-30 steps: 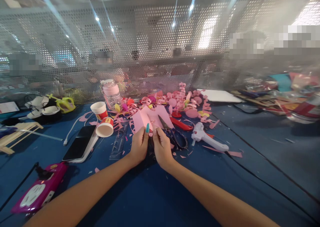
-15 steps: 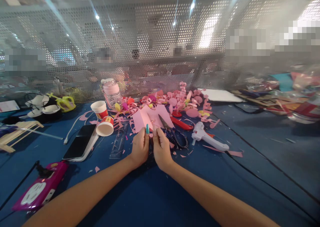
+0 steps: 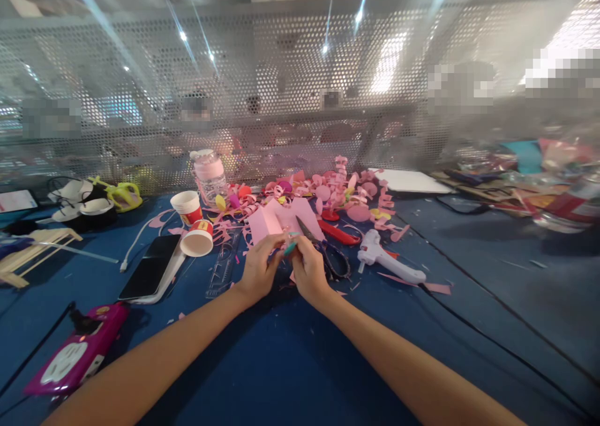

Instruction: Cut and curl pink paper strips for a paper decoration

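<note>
My left hand and my right hand meet above the blue table, fingertips pinched close together. Between them is a small pink paper piece, mostly covered by the fingers. A teal-coloured nail or tip shows where the thumbs meet. Just beyond the hands lies a folded pink paper sheet. Open-bladed scissors with dark handles rest beside my right hand, near a red cutter. To the left of my left hand is a clear plastic ruler.
Pink paper curls and discs are heaped against the perforated metal screen. A white glue gun trails its cord rightward. At left are paper cups, a water bottle, a phone and a purple power strip.
My fingers have shifted around the small pink piece: the thumbs, upright before, now tilt inward and cross at the tips. Surrounding things stay where they were.
</note>
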The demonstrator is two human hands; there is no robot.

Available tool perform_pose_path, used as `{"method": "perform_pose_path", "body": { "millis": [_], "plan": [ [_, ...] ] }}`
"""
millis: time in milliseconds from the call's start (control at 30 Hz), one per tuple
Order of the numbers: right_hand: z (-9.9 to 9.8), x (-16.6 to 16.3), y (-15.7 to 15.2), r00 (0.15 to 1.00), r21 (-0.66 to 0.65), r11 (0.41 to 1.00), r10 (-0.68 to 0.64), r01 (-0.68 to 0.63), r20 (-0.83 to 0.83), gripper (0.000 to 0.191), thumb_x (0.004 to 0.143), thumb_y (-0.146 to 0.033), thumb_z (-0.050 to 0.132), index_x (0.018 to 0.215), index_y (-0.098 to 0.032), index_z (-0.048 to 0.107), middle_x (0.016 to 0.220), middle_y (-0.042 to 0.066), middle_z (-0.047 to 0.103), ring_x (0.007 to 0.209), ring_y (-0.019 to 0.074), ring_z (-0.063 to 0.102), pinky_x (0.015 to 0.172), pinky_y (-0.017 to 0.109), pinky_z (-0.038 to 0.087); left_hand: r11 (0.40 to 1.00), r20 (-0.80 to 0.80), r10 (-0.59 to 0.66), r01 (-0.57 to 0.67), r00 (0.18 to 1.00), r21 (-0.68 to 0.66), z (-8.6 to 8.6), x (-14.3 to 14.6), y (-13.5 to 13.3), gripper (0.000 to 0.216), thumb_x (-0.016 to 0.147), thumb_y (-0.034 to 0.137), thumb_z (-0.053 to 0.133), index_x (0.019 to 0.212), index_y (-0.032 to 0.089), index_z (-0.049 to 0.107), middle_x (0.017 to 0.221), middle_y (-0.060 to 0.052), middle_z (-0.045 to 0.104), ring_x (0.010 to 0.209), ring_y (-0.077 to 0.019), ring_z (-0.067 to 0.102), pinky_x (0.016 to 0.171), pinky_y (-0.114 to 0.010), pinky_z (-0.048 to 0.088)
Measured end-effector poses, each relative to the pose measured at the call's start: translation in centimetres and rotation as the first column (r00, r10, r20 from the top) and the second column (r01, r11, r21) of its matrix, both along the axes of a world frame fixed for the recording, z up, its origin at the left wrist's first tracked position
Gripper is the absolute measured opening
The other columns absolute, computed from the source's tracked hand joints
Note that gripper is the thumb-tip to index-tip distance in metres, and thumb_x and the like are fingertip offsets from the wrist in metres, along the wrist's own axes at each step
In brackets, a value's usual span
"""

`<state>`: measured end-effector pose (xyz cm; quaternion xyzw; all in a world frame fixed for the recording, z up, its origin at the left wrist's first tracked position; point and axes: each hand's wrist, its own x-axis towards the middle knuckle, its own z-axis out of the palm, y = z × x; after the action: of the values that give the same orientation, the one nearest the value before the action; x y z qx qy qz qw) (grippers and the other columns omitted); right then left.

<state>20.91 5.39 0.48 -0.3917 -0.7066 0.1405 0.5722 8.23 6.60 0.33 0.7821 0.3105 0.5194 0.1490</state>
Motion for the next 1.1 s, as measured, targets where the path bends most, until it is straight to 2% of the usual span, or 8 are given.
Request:
{"method": "perform_pose_path", "body": {
  "millis": [67, 167, 267, 367, 533, 733, 933, 1100],
  "plan": [
    [-0.1, 0.0, 0.2, 0.999, -0.035, 0.999, 0.012, -0.013, -0.039, 0.016, 0.084, -0.019, 0.037, 0.069, -0.021, 0.042, 0.062, -0.001, 0.044, 0.056, 0.0129, 0.042, 0.053, 0.025, 0.035, 0.999, -0.005, 0.014, -0.014, 1.000, 0.045, 0.0, -0.2, 0.2, 0.022, 0.088, 0.025, 0.043, 0.103, 0.017, 0.057, 0.098, -0.008, 0.065, 0.092, -0.0165, 0.060, 0.082, -0.029, 0.047],
    [-0.1, -0.3, 0.4, 0.975, -0.170, 0.985, -0.005, -0.033, -0.221, 0.021, 0.087, -0.029, 0.035, 0.069, -0.021, 0.040, 0.057, -0.003, 0.042, 0.050, 0.0119, 0.041, 0.049, 0.025, 0.035, 0.996, 0.039, 0.063, -0.066, 0.997, 0.065, 0.0, -0.3, 0.5, 0.022, 0.086, 0.025, 0.048, 0.103, 0.018, 0.060, 0.099, -0.007, 0.067, 0.092, -0.0166, 0.062, 0.082, -0.029, 0.048],
    [0.1, -0.6, 0.5, 0.898, -0.286, 0.951, -0.020, -0.119, -0.440, 0.029, 0.088, -0.043, 0.032, 0.074, -0.021, 0.045, 0.061, -0.002, 0.046, 0.051, 0.0125, 0.046, 0.045, 0.025, 0.039, 0.992, 0.106, 0.127, -0.126, 0.986, -0.016, 0.0, -0.4, 0.8, 0.020, 0.083, 0.027, 0.053, 0.098, 0.018, 0.063, 0.096, -0.006, 0.068, 0.091, -0.0175, 0.063, 0.082, -0.031, 0.048],
    [0.2, -0.6, 0.7, 0.835, -0.320, 0.932, -0.036, -0.171, -0.550, 0.035, 0.085, -0.051, 0.035, 0.075, -0.020, 0.048, 0.066, 0.001, 0.051, 0.055, 0.0142, 0.051, 0.044, 0.026, 0.043, 0.984, 0.168, 0.164, -0.149, 0.972, -0.101, 0.1, -0.4, 1.1, 0.019, 0.079, 0.029, 0.059, 0.093, 0.017, 0.064, 0.093, -0.006, 0.069, 0.090, -0.0182, 0.063, 0.084, -0.033, 0.047],
    [0.1, -0.6, 0.9, 0.827, -0.345, 0.924, -0.064, -0.162, -0.558, 0.037, 0.083, -0.053, 0.037, 0.071, -0.020, 0.048, 0.065, 0.002, 0.054, 0.058, 0.0150, 0.054, 0.047, 0.028, 0.047, 0.978, 0.276, 0.128, -0.075, 0.953, -0.195, 0.0, -0.3, 1.3, 0.026, 0.075, 0.031, 0.063, 0.097, 0.016, 0.060, 0.094, -0.007, 0.069, 0.091, -0.0187, 0.063, 0.087, -0.035, 0.046],
    [-0.1, -0.6, 1.0, 0.833, -0.342, 0.927, -0.064, -0.154, -0.549, 0.038, 0.084, -0.053, 0.036, 0.071, -0.020, 0.050, 0.066, 0.002, 0.057, 0.060, 0.0152, 0.056, 0.055, 0.030, 0.049, 0.970, 0.306, 0.114, -0.039, 0.945, -0.239, 0.0, -0.2, 1.3, 0.028, 0.075, 0.028, 0.064, 0.099, 0.017, 0.056, 0.095, -0.007, 0.069, 0.095, -0.0194, 0.063, 0.087, -0.034, 0.046],
    [-0.3, -0.4, 1.1, 0.835, -0.343, 0.926, -0.062, -0.156, -0.547, 0.040, 0.083, -0.054, 0.037, 0.069, -0.019, 0.051, 0.063, 0.001, 0.056, 0.060, 0.0158, 0.056, 0.057, 0.031, 0.049, 0.974, 0.310, 0.132, -0.066, 0.942, -0.216, -0.5, -0.2, 1.7, 0.023, 0.073, 0.030, 0.066, 0.091, 0.016, 0.061, 0.089, -0.006, 0.068, 0.087, -0.0187, 0.063, 0.083, -0.034, 0.046],
    [0.1, -0.3, 1.1, 0.828, -0.343, 0.927, -0.070, -0.153, -0.557, 0.039, 0.082, -0.055, 0.038, 0.067, -0.020, 0.049, 0.062, 0.001, 0.056, 0.058, 0.0158, 0.055, 0.053, 0.030, 0.048, 0.989, 0.254, 0.122, -0.096, 0.959, -0.114, -0.5, -0.4, 1.8, 0.017, 0.078, 0.030, 0.060, 0.089, 0.018, 0.065, 0.084, -0.004, 0.065, 0.080, -0.0157, 0.060, 0.077, -0.030, 0.047]
  ]
}}
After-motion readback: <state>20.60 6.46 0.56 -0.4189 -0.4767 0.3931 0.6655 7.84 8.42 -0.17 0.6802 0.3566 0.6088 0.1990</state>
